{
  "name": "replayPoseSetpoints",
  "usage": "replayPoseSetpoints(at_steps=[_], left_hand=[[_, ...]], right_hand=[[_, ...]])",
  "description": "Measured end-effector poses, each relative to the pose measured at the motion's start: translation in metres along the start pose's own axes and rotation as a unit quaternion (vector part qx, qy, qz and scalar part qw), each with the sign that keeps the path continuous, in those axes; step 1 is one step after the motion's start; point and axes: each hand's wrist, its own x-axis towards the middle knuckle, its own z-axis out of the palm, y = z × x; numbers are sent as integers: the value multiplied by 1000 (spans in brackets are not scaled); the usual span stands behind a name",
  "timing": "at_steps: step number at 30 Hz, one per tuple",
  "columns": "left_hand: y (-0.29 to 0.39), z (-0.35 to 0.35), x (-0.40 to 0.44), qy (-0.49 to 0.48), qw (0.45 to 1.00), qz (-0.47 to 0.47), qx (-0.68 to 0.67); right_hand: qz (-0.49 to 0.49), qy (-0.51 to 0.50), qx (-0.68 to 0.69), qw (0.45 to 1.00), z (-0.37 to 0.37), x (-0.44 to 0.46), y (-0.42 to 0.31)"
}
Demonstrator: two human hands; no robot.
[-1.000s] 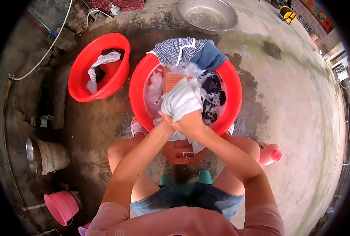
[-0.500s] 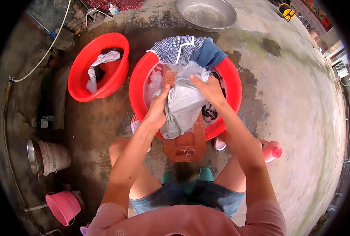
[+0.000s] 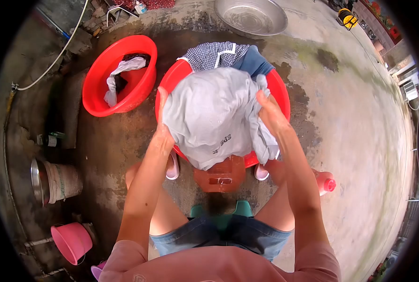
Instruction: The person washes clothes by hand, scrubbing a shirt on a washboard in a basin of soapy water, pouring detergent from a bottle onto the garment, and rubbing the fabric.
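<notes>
A light grey garment [image 3: 209,113] with dark printed letters is held up and bulges out between my hands. My left hand [image 3: 163,127] grips its left edge, fingers partly hidden by the cloth. On the opposite side my right hand [image 3: 273,115] grips a bunched fold, and a loose part hangs below it. Beneath the garment stands a red basin [image 3: 281,94], its inside mostly covered. The brown washboard [image 3: 219,176] sticks out over the basin's near rim. Draped across the far rim are a checked cloth with white trim [image 3: 211,54] and a blue cloth [image 3: 254,62].
At the left is another red basin [image 3: 94,91] holding white and dark clothes [image 3: 124,70]. A metal basin [image 3: 251,19] stands beyond. A pink bottle [image 3: 326,182] is by my right leg. Buckets, including a pink one [image 3: 73,242], stand at lower left.
The grey garment has gone from bunched over the washboard to lifted and spread wide, showing its letters. My hands have moved apart, left hand leftward and right hand rightward.
</notes>
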Motion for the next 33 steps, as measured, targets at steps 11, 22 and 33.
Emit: replayPoseSetpoints(at_steps=[11,22,33], left_hand=[[-73,40,24,118,992,3,-45],[-76,29,2,130,991,-25,8],[-11,-32,-20,120,929,-59,344]], right_hand=[[-413,245,-543,689,116,7,55],[-345,198,-496,772,64,27,57],[93,-29,-250,963,-38,1,14]])
